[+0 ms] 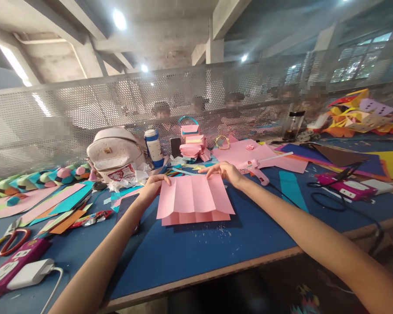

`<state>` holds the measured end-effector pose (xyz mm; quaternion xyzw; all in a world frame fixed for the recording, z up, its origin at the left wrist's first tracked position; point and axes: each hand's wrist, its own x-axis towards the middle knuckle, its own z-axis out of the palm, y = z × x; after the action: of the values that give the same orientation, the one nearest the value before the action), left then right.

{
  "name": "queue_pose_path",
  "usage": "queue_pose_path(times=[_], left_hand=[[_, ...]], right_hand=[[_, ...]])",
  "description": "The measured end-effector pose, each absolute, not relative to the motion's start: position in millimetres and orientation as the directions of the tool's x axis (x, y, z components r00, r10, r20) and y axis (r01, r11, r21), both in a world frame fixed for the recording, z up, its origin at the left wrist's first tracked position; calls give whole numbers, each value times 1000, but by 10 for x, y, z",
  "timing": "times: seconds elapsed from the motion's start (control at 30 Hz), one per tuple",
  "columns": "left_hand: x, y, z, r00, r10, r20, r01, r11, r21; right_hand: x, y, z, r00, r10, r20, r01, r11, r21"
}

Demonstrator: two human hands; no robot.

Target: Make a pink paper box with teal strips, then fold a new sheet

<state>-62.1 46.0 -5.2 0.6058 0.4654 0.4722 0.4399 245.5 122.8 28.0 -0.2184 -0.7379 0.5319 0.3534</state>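
Observation:
A pink sheet of paper (pixel 193 196), folded over with several vertical creases, is held just over the blue table (pixel 190 261). My left hand (pixel 155 185) grips its upper left corner between thumb and fingers. At the upper right edge, my right hand (pixel 224 171) has its thumb and fingers on the paper, the fingertips partly behind the edge. The lower edge faces me, with a second layer showing beneath it. Small white scraps lie on the table in front of the paper.
Behind stand a backpack (pixel 116 150), a bottle (pixel 153 148) and a pink paper model (pixel 193 146). A glue gun (pixel 255 170) lies right of my right hand. Scissors (pixel 11 237) and a power strip (pixel 16 261) are at left; another strip (pixel 347 187) is at right.

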Motion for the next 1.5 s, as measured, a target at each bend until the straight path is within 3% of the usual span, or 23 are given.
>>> queue_pose_path(times=[0.33, 0.47, 0.6, 0.77, 0.97, 1.2, 1.5], left_hand=[[-506, 354, 133, 223, 929, 295, 215, -342, 915], [-505, 318, 426, 235, 916, 325, 258, -381, 888], [-300, 343, 695, 283, 904, 321, 415, -417, 808], [73, 432, 800, 356, 893, 275, 589, -443, 676], [234, 460, 943, 386, 876, 288, 654, -480, 585], [90, 150, 1111, 309, 884, 351, 701, -462, 544], [-167, -167, 1058, 135, 913, 385, 691, -365, 624]], right_hand=[[2372, 1280, 108, -630, 763, 146, 200, 341, -919], [2393, 1295, 176, -650, 750, 127, 233, 355, -905], [2371, 1288, 356, -705, 699, 119, 252, 404, -879], [2312, 1185, 636, -761, 632, 145, 260, 503, -824], [2225, 1064, 895, -773, 598, 212, 255, 598, -760], [2320, 1060, 983, -735, 600, 315, 219, 651, -727], [2618, 1028, 1020, -706, 623, 336, 242, 659, -712]])
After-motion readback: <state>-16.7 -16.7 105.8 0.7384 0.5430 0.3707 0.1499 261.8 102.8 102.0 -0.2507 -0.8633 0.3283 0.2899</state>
